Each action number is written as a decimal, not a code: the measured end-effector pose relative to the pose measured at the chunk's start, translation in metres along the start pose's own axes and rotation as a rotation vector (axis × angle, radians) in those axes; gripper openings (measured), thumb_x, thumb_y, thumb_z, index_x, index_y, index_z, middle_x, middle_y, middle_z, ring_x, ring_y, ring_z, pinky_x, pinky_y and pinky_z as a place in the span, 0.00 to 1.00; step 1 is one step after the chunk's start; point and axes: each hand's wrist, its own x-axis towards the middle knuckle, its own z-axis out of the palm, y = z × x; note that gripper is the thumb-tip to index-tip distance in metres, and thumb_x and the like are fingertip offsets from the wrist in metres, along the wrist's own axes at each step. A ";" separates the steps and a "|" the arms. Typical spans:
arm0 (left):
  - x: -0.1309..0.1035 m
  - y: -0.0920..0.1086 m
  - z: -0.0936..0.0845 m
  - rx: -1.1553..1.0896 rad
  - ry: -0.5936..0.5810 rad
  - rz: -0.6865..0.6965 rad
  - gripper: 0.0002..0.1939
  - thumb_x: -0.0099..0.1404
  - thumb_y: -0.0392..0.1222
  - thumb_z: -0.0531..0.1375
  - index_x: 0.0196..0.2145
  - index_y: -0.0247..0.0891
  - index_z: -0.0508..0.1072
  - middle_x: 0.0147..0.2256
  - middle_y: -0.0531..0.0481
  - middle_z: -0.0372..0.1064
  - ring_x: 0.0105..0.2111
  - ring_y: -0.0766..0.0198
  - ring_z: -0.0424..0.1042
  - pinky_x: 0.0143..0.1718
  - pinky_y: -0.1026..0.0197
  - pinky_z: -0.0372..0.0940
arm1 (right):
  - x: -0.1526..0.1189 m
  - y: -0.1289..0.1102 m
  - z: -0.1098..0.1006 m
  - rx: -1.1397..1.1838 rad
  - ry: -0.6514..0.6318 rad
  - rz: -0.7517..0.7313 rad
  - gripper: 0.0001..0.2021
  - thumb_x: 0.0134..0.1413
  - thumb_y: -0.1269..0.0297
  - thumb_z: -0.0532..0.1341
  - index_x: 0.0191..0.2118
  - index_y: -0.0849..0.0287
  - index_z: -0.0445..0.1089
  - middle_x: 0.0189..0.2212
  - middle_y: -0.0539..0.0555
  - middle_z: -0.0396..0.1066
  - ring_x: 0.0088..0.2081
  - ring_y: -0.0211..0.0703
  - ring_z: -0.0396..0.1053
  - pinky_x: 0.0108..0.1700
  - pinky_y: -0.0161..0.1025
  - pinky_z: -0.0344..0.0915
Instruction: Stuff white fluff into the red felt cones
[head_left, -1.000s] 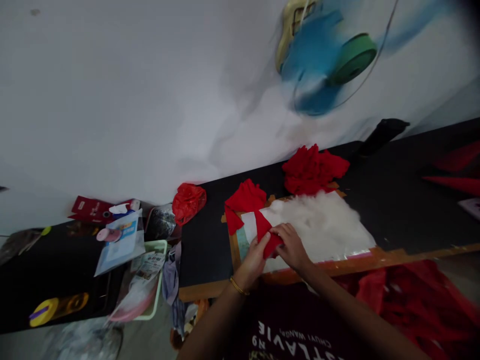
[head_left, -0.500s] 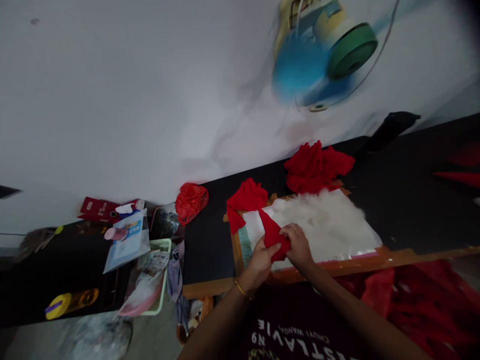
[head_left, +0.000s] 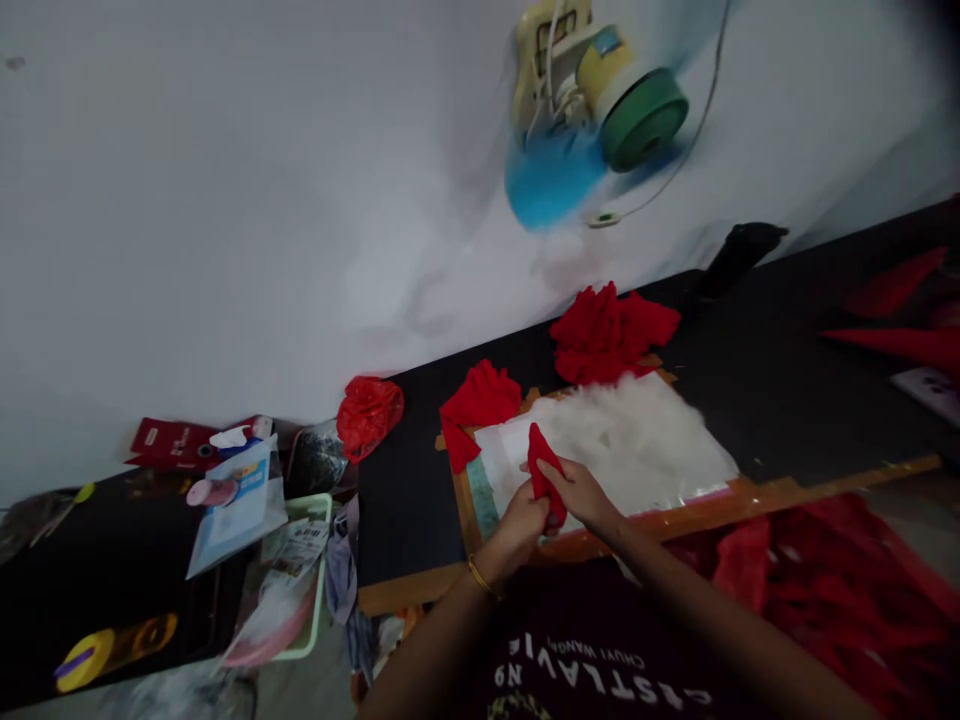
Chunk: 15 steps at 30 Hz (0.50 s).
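A small red cloth piece (head_left: 546, 474), narrow and upright, is gripped between both hands over the front of the white sheet. My left hand (head_left: 523, 518) closes around its lower part. My right hand (head_left: 579, 492) pinches its side, with fingers partly hidden behind the cloth. Beyond them a mound of white fluffy stuffing (head_left: 630, 440) lies on the sheet. One red cloth (head_left: 486, 400) rests at the sheet's back left corner, and a larger red pile (head_left: 611, 332) sits behind the stuffing.
A blue-bladed fan (head_left: 559, 175) hangs on the wall. At left are a red plastic bag (head_left: 370, 413), a green-rimmed basket (head_left: 321, 580) and a yellow-capped bottle (head_left: 86, 660). A black object (head_left: 739, 262) stands at the back right. Red material (head_left: 832, 590) lies below the table's front edge.
The red cloth in my hands has gone from a wide, spread triangle to a narrow, upright shape. My right hand has shifted slightly down and left. The whole view has shifted a little.
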 end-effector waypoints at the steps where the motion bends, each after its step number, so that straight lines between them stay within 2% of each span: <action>1: 0.001 0.000 0.001 0.037 0.014 -0.014 0.06 0.51 0.40 0.57 0.29 0.39 0.65 0.16 0.60 0.56 0.15 0.71 0.53 0.18 0.67 0.49 | 0.000 0.000 0.002 0.055 0.024 0.038 0.31 0.56 0.35 0.56 0.37 0.61 0.78 0.34 0.59 0.79 0.40 0.54 0.76 0.49 0.50 0.72; 3: 0.002 0.000 0.000 0.114 0.021 -0.046 0.07 0.52 0.39 0.57 0.32 0.39 0.66 0.17 0.60 0.57 0.16 0.71 0.54 0.18 0.68 0.49 | 0.000 -0.002 0.002 0.164 0.033 0.075 0.33 0.56 0.33 0.55 0.37 0.62 0.79 0.34 0.59 0.80 0.39 0.52 0.76 0.48 0.48 0.71; 6: 0.003 0.000 -0.001 0.149 0.006 -0.056 0.11 0.52 0.39 0.57 0.35 0.38 0.67 0.18 0.60 0.59 0.16 0.71 0.57 0.19 0.68 0.51 | 0.000 -0.007 -0.006 0.216 0.021 0.049 0.30 0.55 0.35 0.58 0.38 0.62 0.78 0.35 0.58 0.80 0.37 0.49 0.75 0.44 0.43 0.71; 8: 0.004 0.000 0.000 0.112 -0.004 -0.019 0.13 0.50 0.38 0.58 0.36 0.37 0.67 0.20 0.58 0.62 0.18 0.70 0.60 0.20 0.68 0.54 | 0.003 -0.010 -0.013 0.186 0.043 0.050 0.29 0.55 0.36 0.59 0.39 0.62 0.77 0.35 0.57 0.79 0.34 0.46 0.73 0.39 0.41 0.70; 10: 0.004 0.002 0.002 0.066 0.005 0.042 0.17 0.48 0.38 0.59 0.38 0.36 0.68 0.23 0.56 0.66 0.20 0.69 0.63 0.22 0.67 0.56 | 0.006 -0.010 -0.019 0.168 0.091 0.054 0.28 0.55 0.38 0.59 0.41 0.62 0.76 0.37 0.57 0.79 0.34 0.46 0.72 0.39 0.41 0.69; 13: 0.006 0.006 0.003 0.017 0.110 0.120 0.24 0.47 0.38 0.62 0.44 0.35 0.69 0.29 0.53 0.71 0.24 0.68 0.66 0.24 0.67 0.59 | 0.006 0.000 -0.024 0.151 0.130 -0.003 0.26 0.53 0.41 0.63 0.48 0.57 0.72 0.47 0.56 0.76 0.43 0.47 0.72 0.44 0.41 0.69; 15: 0.009 0.006 0.002 0.013 0.179 0.155 0.27 0.47 0.40 0.65 0.46 0.35 0.68 0.31 0.52 0.72 0.25 0.68 0.67 0.25 0.67 0.61 | 0.001 0.012 -0.024 0.134 0.050 0.017 0.27 0.50 0.42 0.65 0.49 0.56 0.70 0.46 0.56 0.75 0.42 0.46 0.73 0.41 0.40 0.70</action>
